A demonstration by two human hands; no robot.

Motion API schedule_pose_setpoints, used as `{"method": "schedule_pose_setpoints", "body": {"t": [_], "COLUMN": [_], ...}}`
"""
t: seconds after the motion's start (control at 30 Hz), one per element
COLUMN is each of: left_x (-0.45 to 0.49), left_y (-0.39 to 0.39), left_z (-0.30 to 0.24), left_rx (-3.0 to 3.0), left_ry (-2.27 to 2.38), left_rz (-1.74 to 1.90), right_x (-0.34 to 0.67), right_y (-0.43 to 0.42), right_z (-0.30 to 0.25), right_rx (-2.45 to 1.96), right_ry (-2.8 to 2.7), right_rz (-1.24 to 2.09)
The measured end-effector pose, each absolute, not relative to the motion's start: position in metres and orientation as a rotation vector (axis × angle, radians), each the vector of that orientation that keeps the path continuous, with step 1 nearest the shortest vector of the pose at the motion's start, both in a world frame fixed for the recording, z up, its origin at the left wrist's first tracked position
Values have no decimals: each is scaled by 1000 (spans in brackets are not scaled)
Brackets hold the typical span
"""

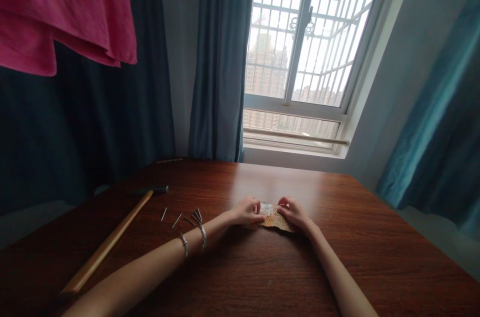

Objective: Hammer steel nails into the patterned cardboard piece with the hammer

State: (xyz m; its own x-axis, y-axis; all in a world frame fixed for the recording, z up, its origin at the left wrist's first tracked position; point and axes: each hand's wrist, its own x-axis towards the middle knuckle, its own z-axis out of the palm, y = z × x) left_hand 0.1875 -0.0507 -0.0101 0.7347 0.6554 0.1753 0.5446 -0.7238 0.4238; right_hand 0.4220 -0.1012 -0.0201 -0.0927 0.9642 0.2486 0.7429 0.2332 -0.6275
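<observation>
A small light wooden piece, speckled with many small holes or nail marks, lies on the dark wooden table. My left hand has its fingers curled on the piece's left end. My right hand pinches its right end, fingers pressed together. Both forearms rest on the table, and the left one wears two bracelets. Whether a nail sits between the fingers is too small to tell.
A hammer with a long wooden handle lies at the left, head pointing away. Several loose nails are scattered between it and my left arm. Behind the table are a barred window, blue curtains and a hanging pink cloth.
</observation>
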Motion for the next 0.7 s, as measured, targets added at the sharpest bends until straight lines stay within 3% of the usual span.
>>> {"method": "schedule_pose_setpoints", "body": {"t": [0.23, 0.5, 0.7], "left_x": [187, 150, 60], "left_y": [-68, -108, -103], "left_z": [-3, 19, 42], "left_rx": [2581, 2553, 2443], "left_ry": [1042, 1152, 1479], "left_rz": [516, 661, 497], "right_x": [414, 415, 408], "right_y": [-116, -119, -120], "right_z": [-17, -12, -4], "right_rx": [-1671, -1553, -1443], "right_ry": [-2025, -1986, -1816], "right_rz": [-49, -61, -59]}}
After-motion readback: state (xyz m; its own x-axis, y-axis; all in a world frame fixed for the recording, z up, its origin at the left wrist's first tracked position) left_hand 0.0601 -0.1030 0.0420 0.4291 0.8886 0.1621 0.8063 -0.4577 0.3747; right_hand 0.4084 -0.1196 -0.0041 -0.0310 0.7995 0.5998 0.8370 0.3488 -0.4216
